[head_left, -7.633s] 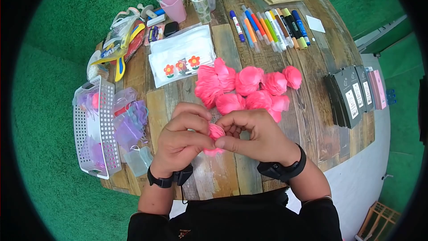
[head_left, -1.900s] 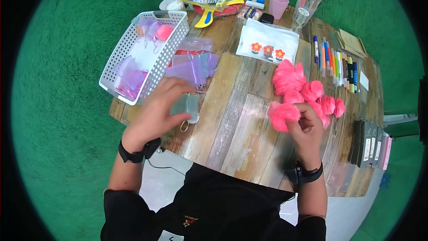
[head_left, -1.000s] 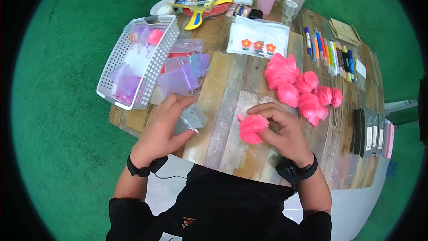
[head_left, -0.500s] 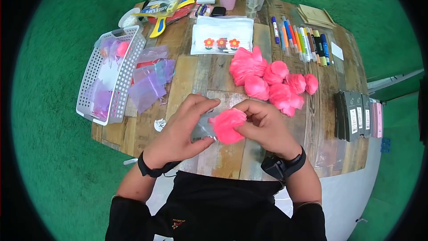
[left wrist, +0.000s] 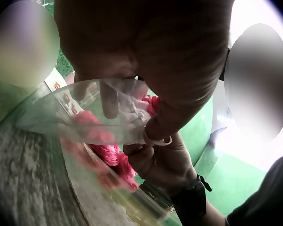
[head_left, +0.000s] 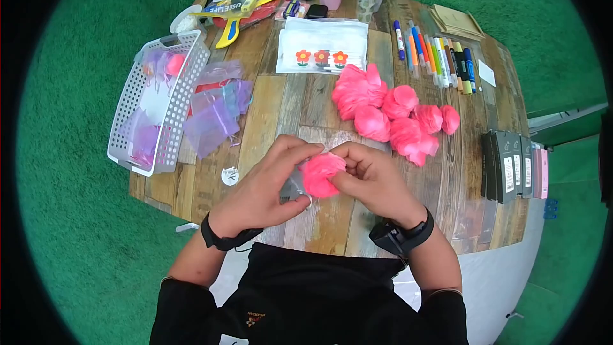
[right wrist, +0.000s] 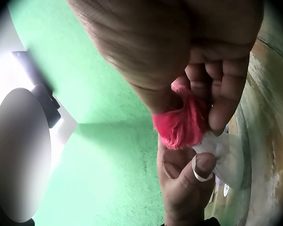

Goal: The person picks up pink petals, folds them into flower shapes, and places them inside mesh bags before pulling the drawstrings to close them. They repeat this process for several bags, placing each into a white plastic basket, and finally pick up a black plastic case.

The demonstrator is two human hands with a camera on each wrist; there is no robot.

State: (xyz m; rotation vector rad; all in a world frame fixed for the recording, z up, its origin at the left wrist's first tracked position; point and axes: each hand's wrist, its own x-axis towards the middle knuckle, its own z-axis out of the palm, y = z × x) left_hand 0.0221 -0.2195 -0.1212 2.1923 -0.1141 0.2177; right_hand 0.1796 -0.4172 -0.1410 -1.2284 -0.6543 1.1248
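My left hand (head_left: 262,185) grips a small pale sheer drawstring pouch (left wrist: 75,113) by its mouth, with the white cord (right wrist: 198,170) looped about the thumb. Between thumb and fingers of my right hand (head_left: 378,182) is a bunch of pink artificial petals (head_left: 322,176). In the right wrist view the bunch sits right at the pouch's gathered opening, its lower edge overlapping it. The pouch's body hangs beyond the fingers and is mostly hidden in the head view. Several more pink petal bunches (head_left: 357,96) lie on the table ahead of the right hand.
On the left stands a white perforated basket (head_left: 172,112) with filled pouches, beside purple sheer pouches (head_left: 211,124). A round white sticker (head_left: 230,176) lies near the left wrist. Behind are a flower-printed zip bag (head_left: 322,41) and markers (head_left: 440,57); black boxes (head_left: 504,166) stand right.
Earlier both hands held a petal bunch together. Since then my left hand has picked up the pale pouch, uncovering the round sticker, and my right hand has brought a petal bunch to its mouth.
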